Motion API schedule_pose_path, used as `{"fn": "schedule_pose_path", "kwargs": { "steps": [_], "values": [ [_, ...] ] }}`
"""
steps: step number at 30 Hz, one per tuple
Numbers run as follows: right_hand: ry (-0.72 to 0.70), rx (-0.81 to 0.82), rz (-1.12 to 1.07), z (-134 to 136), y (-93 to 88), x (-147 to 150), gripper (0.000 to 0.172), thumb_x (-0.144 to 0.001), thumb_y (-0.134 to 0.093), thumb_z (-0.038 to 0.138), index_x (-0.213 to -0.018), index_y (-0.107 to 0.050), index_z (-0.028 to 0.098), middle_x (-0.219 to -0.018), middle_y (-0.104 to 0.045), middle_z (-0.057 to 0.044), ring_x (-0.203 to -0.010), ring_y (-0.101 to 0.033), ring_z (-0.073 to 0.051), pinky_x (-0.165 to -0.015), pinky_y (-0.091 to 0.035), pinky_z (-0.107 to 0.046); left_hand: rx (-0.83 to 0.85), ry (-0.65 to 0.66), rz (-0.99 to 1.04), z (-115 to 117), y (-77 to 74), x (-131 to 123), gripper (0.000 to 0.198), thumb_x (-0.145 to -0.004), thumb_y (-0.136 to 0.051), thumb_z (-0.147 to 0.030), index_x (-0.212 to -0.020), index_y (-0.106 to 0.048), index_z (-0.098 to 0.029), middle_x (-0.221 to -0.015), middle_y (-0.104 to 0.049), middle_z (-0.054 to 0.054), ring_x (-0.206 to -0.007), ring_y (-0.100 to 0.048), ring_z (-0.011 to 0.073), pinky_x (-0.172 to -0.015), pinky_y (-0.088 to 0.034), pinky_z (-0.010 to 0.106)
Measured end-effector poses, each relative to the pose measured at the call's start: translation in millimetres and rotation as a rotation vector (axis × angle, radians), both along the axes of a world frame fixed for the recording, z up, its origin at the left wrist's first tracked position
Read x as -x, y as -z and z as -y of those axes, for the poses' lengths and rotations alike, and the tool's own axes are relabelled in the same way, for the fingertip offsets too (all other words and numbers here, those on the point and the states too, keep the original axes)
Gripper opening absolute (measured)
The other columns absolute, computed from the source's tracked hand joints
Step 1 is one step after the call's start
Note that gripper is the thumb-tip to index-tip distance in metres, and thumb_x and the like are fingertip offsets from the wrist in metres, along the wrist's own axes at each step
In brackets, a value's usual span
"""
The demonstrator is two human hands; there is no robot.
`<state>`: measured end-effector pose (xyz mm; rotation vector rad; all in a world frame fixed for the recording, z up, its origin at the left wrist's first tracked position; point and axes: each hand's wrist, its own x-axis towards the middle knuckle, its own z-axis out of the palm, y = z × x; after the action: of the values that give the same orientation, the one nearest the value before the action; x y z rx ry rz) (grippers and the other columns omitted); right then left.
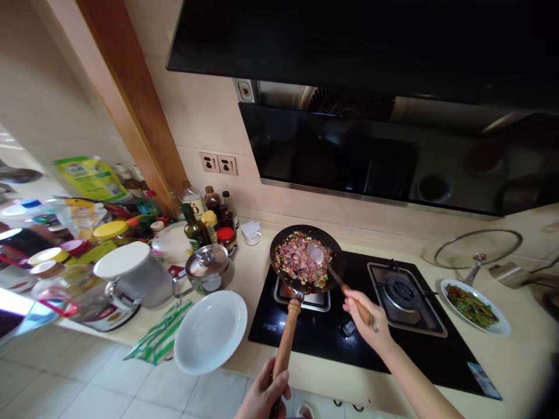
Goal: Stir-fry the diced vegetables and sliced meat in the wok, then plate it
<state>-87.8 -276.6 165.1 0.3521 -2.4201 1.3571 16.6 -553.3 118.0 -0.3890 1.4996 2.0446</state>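
1. The left hand (264, 397) is clenched around the wooden handle of the black pan (338, 259), which sits on the left burner of the stove (393, 343).
2. The right hand (365, 319) grasps the spatula (318, 255); its head lies in the chopped food (297, 261).
3. An empty white plate (210, 331) lies just left of the stove, beside a striped cloth (161, 337).
4. A small lidded pot (207, 267) stands behind this plate.
5. On the right, a plate of greens (474, 306) and a glass lid (478, 248) rest on the counter.
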Motion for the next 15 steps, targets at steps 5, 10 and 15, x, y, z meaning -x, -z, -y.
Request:
{"fn": "schedule_pose_path", "kwargs": {
  "steps": [5, 10, 15],
  "values": [
    [-0.078, -0.055, -0.066, -4, 4.8, -4, 0.020, -0.087, -0.053, 0.024, -0.105, -0.064, 0.023, -0.093, -0.071, -0.006, -0.076, -0.071, -0.019, -0.073, -0.060, -0.030, 0.012, -0.039, -0.010, 0, 13.9, 1, 0.076, -0.056, -0.066, -0.073, -0.106, -0.046, -0.019, -0.061, -0.057, -0.003, -0.039, -0.042, 0.0049, -0.041, -0.018, 0.021],
    [0.101, -0.011, -0.143, -7, 4.1, 33, 0.020, -0.087, -0.054, 0.028, -0.103, -0.063, 0.020, -0.088, -0.072, -0.006, -0.074, -0.071, -0.019, -0.073, -0.059, -0.030, 0.015, -0.018, -0.003, 1, 19.5, 3, 0.078, -0.056, -0.067, -0.072, -0.108, -0.045, -0.018, -0.060, -0.057, -0.003, -0.040, -0.041, 0.0050, -0.043, -0.020, 0.021],
    [-0.084, -0.008, 0.019, -7, -7.1, -8, 0.020, -0.087, -0.054, 0.027, -0.105, -0.063, 0.022, -0.086, -0.071, -0.004, -0.072, -0.071, -0.018, -0.067, -0.060, -0.025, 0.041, 0.025, -0.044, 5, 21.9, 5, 0.076, -0.059, -0.064, -0.072, -0.108, -0.047, -0.016, -0.062, -0.058, -0.002, -0.044, -0.041, 0.0051, -0.046, -0.023, 0.021]
  ]
}}
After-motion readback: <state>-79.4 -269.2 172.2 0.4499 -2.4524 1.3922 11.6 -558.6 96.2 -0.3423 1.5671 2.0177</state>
